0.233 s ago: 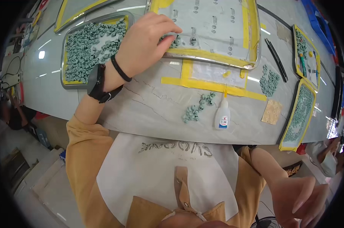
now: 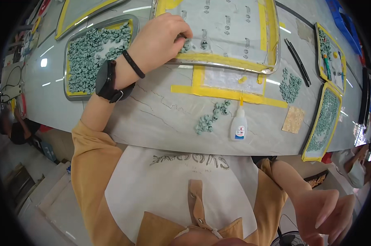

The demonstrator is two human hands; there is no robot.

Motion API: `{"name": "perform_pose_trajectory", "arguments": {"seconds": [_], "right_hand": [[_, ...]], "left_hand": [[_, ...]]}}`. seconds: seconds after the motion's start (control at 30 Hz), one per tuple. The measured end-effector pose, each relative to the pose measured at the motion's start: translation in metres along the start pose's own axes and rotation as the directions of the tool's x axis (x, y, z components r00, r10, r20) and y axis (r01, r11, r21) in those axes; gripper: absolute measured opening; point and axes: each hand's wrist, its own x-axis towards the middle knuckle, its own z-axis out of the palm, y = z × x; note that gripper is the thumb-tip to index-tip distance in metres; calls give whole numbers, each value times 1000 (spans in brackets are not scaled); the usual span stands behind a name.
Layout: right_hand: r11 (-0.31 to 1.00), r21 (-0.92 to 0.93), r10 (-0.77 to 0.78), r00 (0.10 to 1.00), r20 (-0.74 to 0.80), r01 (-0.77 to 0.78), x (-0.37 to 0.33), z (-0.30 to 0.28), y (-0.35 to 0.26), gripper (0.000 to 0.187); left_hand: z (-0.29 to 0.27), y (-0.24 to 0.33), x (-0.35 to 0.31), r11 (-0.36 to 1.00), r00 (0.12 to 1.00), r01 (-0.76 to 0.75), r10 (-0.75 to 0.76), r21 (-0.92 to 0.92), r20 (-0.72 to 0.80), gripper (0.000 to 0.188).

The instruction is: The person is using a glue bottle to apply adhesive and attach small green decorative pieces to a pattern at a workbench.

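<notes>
My left hand (image 2: 160,43), with a black watch and a black band on the wrist, reaches over the near left corner of a metal tray (image 2: 218,65) lined with white printed film and edged in yellow tape. Its thumb and forefinger are bent together; the hand itself hides what they pinch. Small grey-green knobbly pieces (image 2: 186,46) lie in the tray just beside the fingertips. Down at the lower right, off the table, my right hand (image 2: 327,213) hangs with loosely bent fingers, somewhat apart, and nothing visible in it.
Left stands a tray of green pieces (image 2: 81,67). Nearer lie loose pieces (image 2: 210,119) beside an upright glue bottle (image 2: 239,125). Rightward are a green pile (image 2: 290,86), black tweezers (image 2: 298,61), a tan square (image 2: 293,119) and a yellow-rimmed tray (image 2: 325,123).
My left thumb has drawn back a little along the forefinger, and the hand has shifted slightly left. The right hand has barely moved.
</notes>
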Motion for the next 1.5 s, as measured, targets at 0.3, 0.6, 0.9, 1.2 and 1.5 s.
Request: {"name": "perform_pose_trajectory", "arguments": {"seconds": [0.3, 0.6, 0.9, 1.2, 1.5], "right_hand": [[942, 44, 331, 943, 25, -331, 3, -17, -13, 11], [995, 42, 91, 996, 6, -91, -19, -39, -16, 19], [911, -121, 377, 915, -145, -394, -37, -56, 39, 27], [900, -137, 398, 908, -131, -414, -46, -61, 59, 32], [909, -88, 395, 910, -123, -407, -56, -66, 80, 37]], "left_hand": [[-11, -14, 23, 930, 959, 246, -192, -274, 210, 14], [-14, -14, 21, 964, 971, 198, -168, -179, 168, 13], [6, 4, 24, 975, 986, -136, 151, -178, 74, 8], [11, -4, 41, 970, 990, -106, 123, -219, 62, 13], [-15, 3, 28, 971, 995, -97, 101, -218, 4, 11]]}}
